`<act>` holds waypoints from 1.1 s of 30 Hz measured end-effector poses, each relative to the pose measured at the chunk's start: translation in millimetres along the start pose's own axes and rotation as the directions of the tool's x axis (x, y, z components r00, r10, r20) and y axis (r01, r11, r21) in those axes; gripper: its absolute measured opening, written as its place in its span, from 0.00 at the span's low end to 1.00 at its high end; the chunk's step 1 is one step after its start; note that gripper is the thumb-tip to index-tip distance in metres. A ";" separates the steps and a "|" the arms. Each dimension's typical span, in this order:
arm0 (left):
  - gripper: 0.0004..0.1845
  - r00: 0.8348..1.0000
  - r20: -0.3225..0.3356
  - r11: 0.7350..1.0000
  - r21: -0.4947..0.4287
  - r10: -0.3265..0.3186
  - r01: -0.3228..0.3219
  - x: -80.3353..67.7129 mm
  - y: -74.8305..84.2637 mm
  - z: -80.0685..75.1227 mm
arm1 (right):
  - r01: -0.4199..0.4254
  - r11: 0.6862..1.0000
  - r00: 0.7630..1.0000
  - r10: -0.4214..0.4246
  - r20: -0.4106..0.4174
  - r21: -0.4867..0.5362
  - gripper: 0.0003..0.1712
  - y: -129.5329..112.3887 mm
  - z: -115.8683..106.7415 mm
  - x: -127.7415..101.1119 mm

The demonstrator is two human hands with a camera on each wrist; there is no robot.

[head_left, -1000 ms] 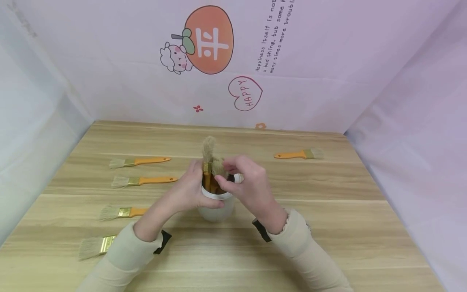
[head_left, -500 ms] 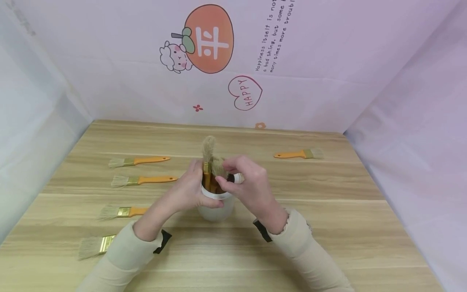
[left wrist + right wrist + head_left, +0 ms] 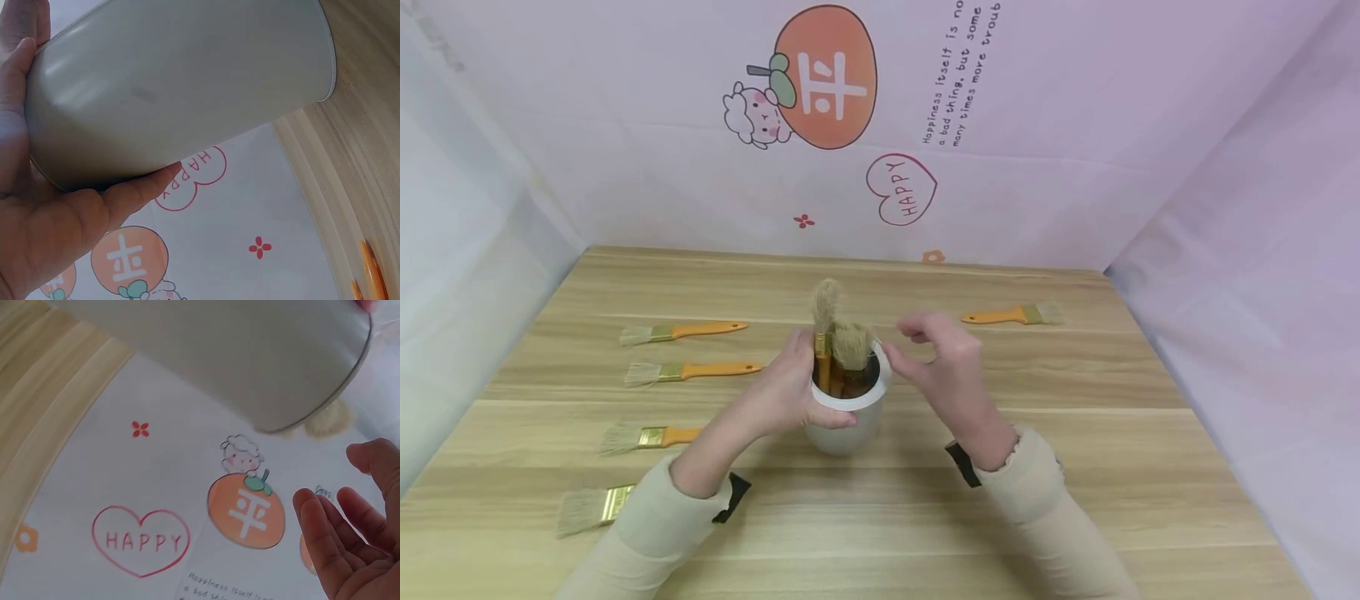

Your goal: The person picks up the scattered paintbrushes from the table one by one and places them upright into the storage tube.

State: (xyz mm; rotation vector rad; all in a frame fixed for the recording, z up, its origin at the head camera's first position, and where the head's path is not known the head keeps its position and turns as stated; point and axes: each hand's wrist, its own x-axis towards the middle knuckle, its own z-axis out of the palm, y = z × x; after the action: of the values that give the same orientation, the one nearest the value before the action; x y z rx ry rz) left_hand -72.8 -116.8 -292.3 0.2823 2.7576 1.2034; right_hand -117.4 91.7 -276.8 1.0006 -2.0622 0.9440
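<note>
A white cylindrical pot (image 3: 844, 432) stands mid-table, gripped near its rim by my left hand (image 3: 784, 390). The left wrist view shows that hand's digits spread along the side of the pot (image 3: 187, 81). Two paintbrushes stand bristles-up inside: a taller brush (image 3: 825, 307) at the left and a shorter, wider brush (image 3: 852, 346) beside it. Their lower handles are hidden by the pot wall. My right hand (image 3: 951, 358) hovers right of the rim with fingers loosely bent. In the right wrist view, this hand (image 3: 356, 537) holds nothing and is apart from the pot.
Several orange-handled paintbrushes lie in a column at the left, among them a far brush (image 3: 685, 332) and a broad near brush (image 3: 595, 510) partly under my left sleeve. One paintbrush (image 3: 1011, 316) lies at the back right. A printed white cloth (image 3: 1037, 167) hangs behind the wooden table (image 3: 1075, 483).
My right hand has let go of the shorter brush's bristles and drawn away to the right, leaving the brush standing in the pot. The left hand keeps its grip.
</note>
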 end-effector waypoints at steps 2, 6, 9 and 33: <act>0.62 1.000 -0.006 1.000 0.005 0.001 -0.001 -0.2 0.9 -0.1 | -0.032 0.999 0.999 0.032 -0.012 -0.018 0.14 6.7 -2.8 -1.8; 0.61 1.000 -0.026 1.000 0.023 0.017 -0.016 -1.3 -0.2 -0.1 | -0.147 0.988 0.989 0.148 0.002 -0.042 0.13 20.6 -3.6 -5.9; 0.61 0.999 -0.034 0.999 0.036 0.023 -0.022 -3.0 -2.0 0.0 | -0.241 0.969 0.969 0.243 0.039 -0.060 0.13 28.9 -0.3 -9.9; 0.61 1.000 -0.021 0.999 0.032 -0.008 0.008 -2.5 8.1 5.3 | -0.512 0.809 0.845 0.534 -0.001 -0.288 0.17 71.6 -20.4 -34.9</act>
State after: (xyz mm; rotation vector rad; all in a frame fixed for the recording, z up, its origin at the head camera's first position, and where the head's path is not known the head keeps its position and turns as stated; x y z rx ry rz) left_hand -68.4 -108.2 -289.8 0.2628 2.7952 1.1681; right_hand -155.0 153.3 -316.2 0.3165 -2.5172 0.8425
